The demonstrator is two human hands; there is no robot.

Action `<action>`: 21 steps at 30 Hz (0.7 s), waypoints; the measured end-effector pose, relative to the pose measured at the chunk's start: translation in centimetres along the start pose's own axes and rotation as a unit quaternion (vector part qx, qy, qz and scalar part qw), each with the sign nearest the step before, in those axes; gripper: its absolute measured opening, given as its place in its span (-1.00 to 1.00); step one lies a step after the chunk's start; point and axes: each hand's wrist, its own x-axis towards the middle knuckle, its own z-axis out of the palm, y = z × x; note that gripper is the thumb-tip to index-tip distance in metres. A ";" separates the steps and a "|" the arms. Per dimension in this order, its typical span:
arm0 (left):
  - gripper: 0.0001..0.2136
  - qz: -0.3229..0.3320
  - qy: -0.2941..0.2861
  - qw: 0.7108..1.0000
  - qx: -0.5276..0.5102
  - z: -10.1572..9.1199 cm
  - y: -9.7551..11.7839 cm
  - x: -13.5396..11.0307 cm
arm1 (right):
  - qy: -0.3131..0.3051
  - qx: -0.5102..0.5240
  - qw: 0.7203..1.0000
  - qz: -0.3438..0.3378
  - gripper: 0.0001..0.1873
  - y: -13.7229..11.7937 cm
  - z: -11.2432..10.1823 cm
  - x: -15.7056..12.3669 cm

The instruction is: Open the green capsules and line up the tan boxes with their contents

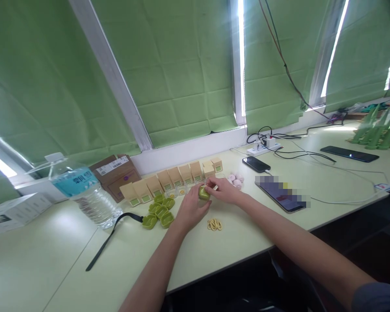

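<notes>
A small rounded green case (204, 193) is held above the table between my two hands. My left hand (190, 207) is closed around its left side, thumb underneath. The fingers of my right hand (221, 189) pinch at its upper right edge; what lies under the fingertips is hidden. Left of my left hand lies a cluster of open green cases (161, 211). Pale yellow loops (214, 224) sit in a small pile just below my hands. Behind them stands a row of small kraft boxes (165, 180), with small clear pieces (182, 191) in front. Several pink balls (236, 180) lie beyond my right hand.
A large water bottle (84, 190) leans at the left by a brown carton (117, 173) and a white box (17, 212). A black strap (108, 238) lies nearby. Right are phones (281, 195), a power strip (263, 148), cables and green spiky pieces (377, 130).
</notes>
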 end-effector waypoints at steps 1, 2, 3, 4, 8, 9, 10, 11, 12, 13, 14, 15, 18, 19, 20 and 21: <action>-0.45 -0.002 -0.001 1.000 0.000 0.0 -0.1 0.0 | 0.006 -0.007 1.000 -0.002 -0.82 0.1 0.0 0.0; -0.45 -0.003 -0.003 1.000 -0.001 0.0 -0.2 0.1 | 0.013 -0.015 1.000 -0.005 -0.84 0.2 0.0 0.1; -0.45 -0.005 -0.005 1.000 -0.004 0.0 -0.3 0.1 | 0.020 -0.022 1.000 -0.009 -0.85 0.2 0.0 0.1; -0.46 -0.007 -0.009 1.000 -0.007 0.1 -0.4 0.1 | 0.026 -0.029 0.999 -0.013 -0.86 0.3 0.0 0.1; -0.47 -0.017 -0.022 0.999 -0.019 0.5 -0.8 0.3 | 0.048 -0.048 0.997 -0.029 -0.88 0.3 -0.1 0.1; -0.47 -0.017 -0.024 0.999 -0.022 0.6 -0.8 0.3 | 0.051 -0.051 0.997 -0.031 -0.88 0.4 -0.1 0.1; -0.48 -0.017 -0.026 0.999 -0.025 0.7 -0.9 0.4 | 0.053 -0.054 0.997 -0.034 -0.89 0.4 -0.2 0.1; -0.48 -0.017 -0.028 0.999 -0.029 0.8 -0.9 0.4 | 0.057 -0.057 0.996 -0.037 -0.89 0.4 -0.2 0.1; -0.48 -0.018 -0.029 0.999 -0.032 0.8 -0.8 0.4 | 0.061 -0.059 0.996 -0.040 -0.90 0.5 -0.2 0.1; -0.48 -0.022 -0.029 0.999 -0.034 0.8 -0.7 0.5 | 0.067 -0.062 0.995 -0.043 -0.91 0.5 -0.2 0.1; -0.48 -0.026 -0.030 0.999 -0.037 0.8 -0.7 0.5 | 0.072 -0.063 0.994 -0.045 -0.92 0.5 -0.1 0.1; -0.48 -0.030 -0.031 0.998 -0.039 0.7 -0.6 0.5 | 0.077 -0.065 0.994 -0.047 -0.93 0.6 -0.1 0.1; -0.50 -0.036 -0.032 0.998 -0.044 0.6 -0.4 0.6 | 0.085 -0.067 0.993 -0.046 -0.94 0.5 -0.1 0.1; -0.50 -0.036 -0.032 0.998 -0.046 0.6 -0.3 0.6 | 0.087 -0.067 0.993 -0.043 -0.94 0.5 0.0 0.1; -0.50 -0.035 -0.030 0.998 -0.048 0.6 -0.2 0.6 | 0.090 -0.066 0.993 -0.040 -0.93 0.4 0.0 0.1; -0.49 -0.035 -0.028 0.998 -0.049 0.7 -0.2 0.6 | 0.092 -0.065 0.993 -0.040 -0.93 0.4 0.0 0.1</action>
